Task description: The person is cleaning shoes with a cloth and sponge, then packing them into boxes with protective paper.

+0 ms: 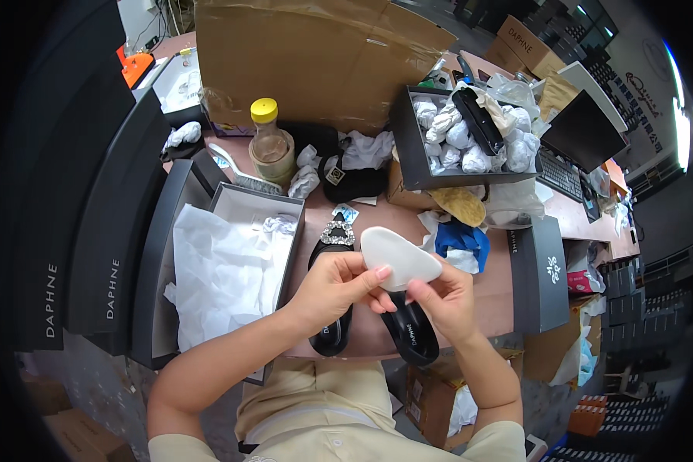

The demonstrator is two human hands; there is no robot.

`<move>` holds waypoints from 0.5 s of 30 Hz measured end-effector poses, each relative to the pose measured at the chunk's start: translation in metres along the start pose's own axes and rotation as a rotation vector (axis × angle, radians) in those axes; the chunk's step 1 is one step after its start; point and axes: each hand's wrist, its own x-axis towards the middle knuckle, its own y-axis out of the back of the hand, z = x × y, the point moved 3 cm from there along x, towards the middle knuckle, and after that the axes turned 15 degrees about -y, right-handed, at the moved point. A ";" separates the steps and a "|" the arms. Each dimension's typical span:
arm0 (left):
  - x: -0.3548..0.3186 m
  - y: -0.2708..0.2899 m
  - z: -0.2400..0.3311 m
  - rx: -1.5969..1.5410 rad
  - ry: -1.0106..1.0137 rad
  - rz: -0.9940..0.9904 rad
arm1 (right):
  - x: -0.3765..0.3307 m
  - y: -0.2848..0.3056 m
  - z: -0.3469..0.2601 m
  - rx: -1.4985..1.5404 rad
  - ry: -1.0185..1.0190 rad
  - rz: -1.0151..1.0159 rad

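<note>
The left grip (333,286) and right grip (445,302) are pinching a white pad (396,256) by its edges (the safest hold, I'd guess); it's looking light, bendable.

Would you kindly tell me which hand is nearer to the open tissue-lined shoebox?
Left hand: it is just right of the shoebox; the right hand is farther to the right.

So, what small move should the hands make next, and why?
Perhaps lower the white pad toward the right black shoe: the left hand and right hand both hold it, and that shoe lies beneath them, partly hidden.
</note>
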 end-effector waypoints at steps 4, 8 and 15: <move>-0.032 0.006 0.043 0.977 -0.248 -0.134 | -0.010 0.023 0.009 -1.005 0.166 0.121; -0.081 0.033 0.081 1.663 -0.223 -0.184 | -0.009 0.018 0.045 -1.563 0.337 -0.167; -0.158 0.076 0.064 1.820 0.067 -0.096 | 0.002 0.000 0.053 -1.670 0.296 -0.397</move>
